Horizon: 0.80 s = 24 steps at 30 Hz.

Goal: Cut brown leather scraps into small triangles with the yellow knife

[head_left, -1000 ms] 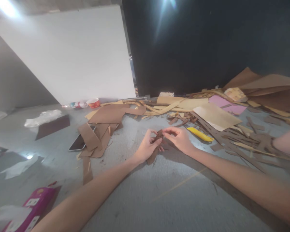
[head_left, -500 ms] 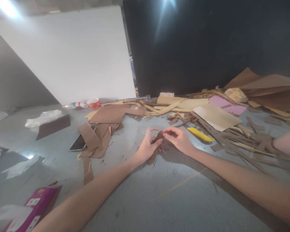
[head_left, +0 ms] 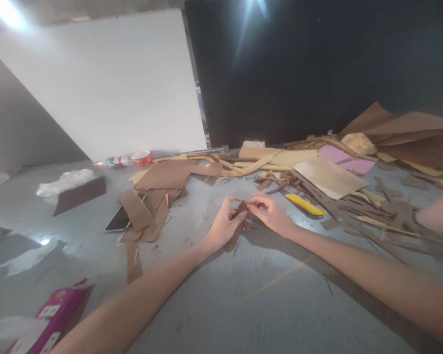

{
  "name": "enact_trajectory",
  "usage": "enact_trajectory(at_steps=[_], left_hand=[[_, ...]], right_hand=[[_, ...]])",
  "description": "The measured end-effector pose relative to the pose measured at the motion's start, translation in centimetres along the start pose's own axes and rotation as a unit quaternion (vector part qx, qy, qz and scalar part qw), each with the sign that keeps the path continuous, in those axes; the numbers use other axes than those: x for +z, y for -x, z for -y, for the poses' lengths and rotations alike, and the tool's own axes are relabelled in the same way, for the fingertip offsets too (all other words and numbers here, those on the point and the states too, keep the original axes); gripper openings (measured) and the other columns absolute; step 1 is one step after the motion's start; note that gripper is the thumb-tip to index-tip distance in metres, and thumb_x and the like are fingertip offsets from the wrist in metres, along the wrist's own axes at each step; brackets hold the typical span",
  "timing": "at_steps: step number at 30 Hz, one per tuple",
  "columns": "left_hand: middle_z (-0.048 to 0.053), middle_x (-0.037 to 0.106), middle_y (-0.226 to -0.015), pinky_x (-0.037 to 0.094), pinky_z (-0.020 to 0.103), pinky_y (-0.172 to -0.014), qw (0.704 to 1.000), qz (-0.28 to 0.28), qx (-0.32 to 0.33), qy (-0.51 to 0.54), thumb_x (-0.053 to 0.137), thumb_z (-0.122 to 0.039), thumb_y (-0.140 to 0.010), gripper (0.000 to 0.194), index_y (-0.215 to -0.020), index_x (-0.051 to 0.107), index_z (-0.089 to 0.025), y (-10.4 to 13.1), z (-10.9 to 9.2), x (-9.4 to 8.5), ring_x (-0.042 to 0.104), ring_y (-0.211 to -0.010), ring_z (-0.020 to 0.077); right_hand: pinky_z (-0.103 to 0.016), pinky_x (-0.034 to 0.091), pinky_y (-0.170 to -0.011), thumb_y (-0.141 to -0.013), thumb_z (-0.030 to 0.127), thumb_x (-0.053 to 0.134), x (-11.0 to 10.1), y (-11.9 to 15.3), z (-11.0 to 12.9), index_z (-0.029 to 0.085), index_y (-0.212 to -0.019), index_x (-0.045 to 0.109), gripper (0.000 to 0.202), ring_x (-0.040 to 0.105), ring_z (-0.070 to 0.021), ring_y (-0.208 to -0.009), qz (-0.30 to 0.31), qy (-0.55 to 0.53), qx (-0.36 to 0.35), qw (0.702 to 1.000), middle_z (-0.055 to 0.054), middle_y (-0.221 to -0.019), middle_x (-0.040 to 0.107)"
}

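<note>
Near the middle of the grey tabletop, my left hand (head_left: 223,223) is closed around a small piece of brown paper (head_left: 233,239), its thumb pressed along the upper part. The paper's lower end sticks out below the palm toward me. From the right, my right hand (head_left: 268,211) pinches the top of the same brown piece between thumb and index finger. The fingers partly hide its upper shape, so I cannot tell whether it is folded or rolled. To the right of my right hand lies a yellow utility knife (head_left: 305,204) among brown scraps.
Brown paper sheets (head_left: 162,174) overlap a phone (head_left: 117,221) on the left. Cut brown strips (head_left: 354,216), a tan sheet (head_left: 330,179) and pink paper (head_left: 345,158) spread over the right. A purple power strip (head_left: 55,309) lies front left. Another person's arm (head_left: 439,212) reaches in at right.
Both hands keep hold of the brown paper, almost in place. The right thumb and finger have shifted slightly at its top. The whole view has moved a little.
</note>
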State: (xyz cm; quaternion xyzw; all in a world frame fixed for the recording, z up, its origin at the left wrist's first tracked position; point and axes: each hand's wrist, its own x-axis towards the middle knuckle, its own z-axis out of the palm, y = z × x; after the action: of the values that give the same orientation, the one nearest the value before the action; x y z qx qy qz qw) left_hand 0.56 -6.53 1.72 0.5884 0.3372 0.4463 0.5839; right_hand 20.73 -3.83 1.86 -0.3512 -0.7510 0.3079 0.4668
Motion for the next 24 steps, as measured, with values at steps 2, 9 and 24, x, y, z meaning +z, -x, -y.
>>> enact_trajectory(at_steps=[2, 9, 24], left_hand=[[0.001, 0.077, -0.087, 0.061, 0.030, -0.067, 1.000, -0.009, -0.007, -0.003, 0.078, -0.053, -0.095, 0.054, -0.127, 0.045, -0.025, 0.08, 0.02, 0.01, 0.074, -0.065, 0.0163], [0.002, 0.077, -0.085, 0.059, 0.030, -0.065, 0.999, -0.041, -0.001, -0.029, 0.078, -0.058, -0.094, 0.051, -0.119, 0.049, -0.023, 0.14, 0.07, 0.00, 0.076, -0.067, 0.0189], [-0.002, 0.074, -0.071, 0.059, 0.032, -0.067, 0.998, -0.061, 0.007, -0.008, 0.080, -0.062, -0.091, 0.051, -0.105, 0.048, -0.025, -0.21, 0.39, -0.17, 0.074, -0.063, 0.0194]], right_hand=[[-0.036, 0.053, -0.080, -0.106, 0.043, 0.064, -0.03, -0.04, 0.03, 0.025, -0.096, 0.079, 0.025, 0.069, -0.0235, -0.094, 0.011, -0.006, 0.001, 1.000, -0.006, -0.097, 0.075], [-0.036, 0.053, -0.078, -0.105, 0.041, 0.065, 0.06, -0.04, -0.43, 0.024, -0.094, 0.079, 0.024, 0.069, -0.0237, -0.096, 0.008, -0.005, -0.006, 1.000, -0.007, -0.099, 0.074], [-0.037, 0.054, -0.074, -0.104, 0.042, 0.066, 0.35, 0.16, 0.03, 0.025, -0.097, 0.078, 0.022, 0.065, -0.0217, -0.079, -0.040, 0.037, -0.036, 0.998, -0.005, -0.090, 0.071]])
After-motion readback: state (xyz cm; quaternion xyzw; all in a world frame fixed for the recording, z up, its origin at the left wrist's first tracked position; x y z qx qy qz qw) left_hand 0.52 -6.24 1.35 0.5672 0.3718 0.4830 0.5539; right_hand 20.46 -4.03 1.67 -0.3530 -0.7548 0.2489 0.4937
